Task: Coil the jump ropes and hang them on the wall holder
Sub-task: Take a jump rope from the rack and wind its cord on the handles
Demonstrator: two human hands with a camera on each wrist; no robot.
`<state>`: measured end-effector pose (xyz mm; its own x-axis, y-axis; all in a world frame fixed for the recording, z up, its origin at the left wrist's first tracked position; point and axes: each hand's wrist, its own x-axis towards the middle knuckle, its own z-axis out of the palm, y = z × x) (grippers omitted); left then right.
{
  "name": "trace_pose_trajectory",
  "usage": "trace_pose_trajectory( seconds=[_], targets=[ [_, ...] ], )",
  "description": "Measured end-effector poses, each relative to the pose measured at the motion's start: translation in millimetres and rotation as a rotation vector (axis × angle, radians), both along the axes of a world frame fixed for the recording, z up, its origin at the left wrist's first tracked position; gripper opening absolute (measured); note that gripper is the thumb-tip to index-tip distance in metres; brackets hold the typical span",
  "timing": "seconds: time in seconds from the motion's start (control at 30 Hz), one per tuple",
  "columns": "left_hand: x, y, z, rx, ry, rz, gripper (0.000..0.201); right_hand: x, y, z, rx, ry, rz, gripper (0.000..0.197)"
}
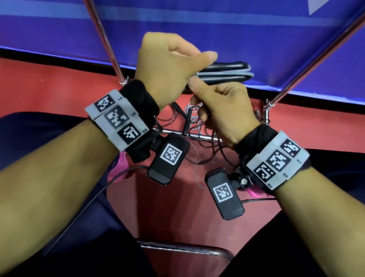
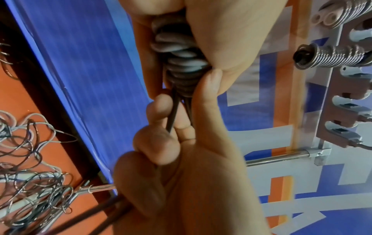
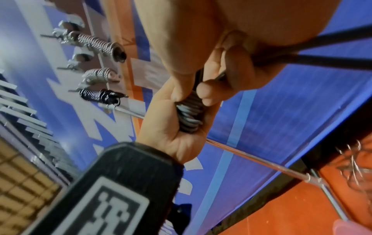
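A coiled jump rope point(image 1: 229, 73) of grey and black strands sticks out to the right between my two hands, in front of the blue banner. My left hand point(image 1: 164, 69) grips the coil point(image 2: 181, 52), thumb laid along its top. Just below, my right hand point(image 1: 222, 111) grips the dark strands point(image 2: 171, 114) that run off the coil point(image 3: 189, 117). Its two dark ends point(image 3: 322, 52) trail out past the right hand. The wall holder point(image 2: 330, 95) stands up the banner, with wound ropes point(image 2: 332, 58) on its pegs, one of them black point(image 3: 96, 95).
A tangled pile of loose ropes point(image 1: 194, 121) lies on the red floor under my hands, against a low metal bar point(image 1: 177, 133). Two slanted metal rods point(image 1: 96, 13) point(image 1: 311, 63) rise along the banner on either side. A chrome bar point(image 1: 184, 247) crosses near my legs.
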<state>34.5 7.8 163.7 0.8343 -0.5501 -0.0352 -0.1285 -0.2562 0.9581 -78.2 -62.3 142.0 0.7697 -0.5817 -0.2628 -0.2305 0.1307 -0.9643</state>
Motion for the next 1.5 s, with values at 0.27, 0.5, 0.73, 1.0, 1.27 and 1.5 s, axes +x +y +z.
trace_pose_trajectory(
  seconds=[0.27, 0.5, 0.73, 1.0, 1.27, 1.5],
  targets=[
    [19, 6, 11, 0.128, -0.239, 0.004, 0.025, -7, -8, -10, -0.720, 0.170, 0.216, 0.016],
    [20, 11, -5, 0.403, -0.511, -0.184, 0.033, -6, -13, -3, -1.133, 0.374, 0.448, 0.024],
    [18, 15, -7, 0.541, -0.491, -0.441, 0.033, -8, -33, 11, -1.065, 0.343, 0.535, 0.048],
    [21, 21, 5, 0.320, -0.222, -0.688, 0.038, -14, -51, 17, -0.450, 0.047, 0.487, 0.021],
    [12, 26, 9, -0.013, 0.245, -0.557, 0.030, -17, -54, 21, -0.051, -0.164, 0.365, 0.009],
    [7, 23, 6, -0.015, 0.357, -0.337, 0.032, -6, -45, 7, 0.068, -0.171, 0.123, 0.017]
  ],
)
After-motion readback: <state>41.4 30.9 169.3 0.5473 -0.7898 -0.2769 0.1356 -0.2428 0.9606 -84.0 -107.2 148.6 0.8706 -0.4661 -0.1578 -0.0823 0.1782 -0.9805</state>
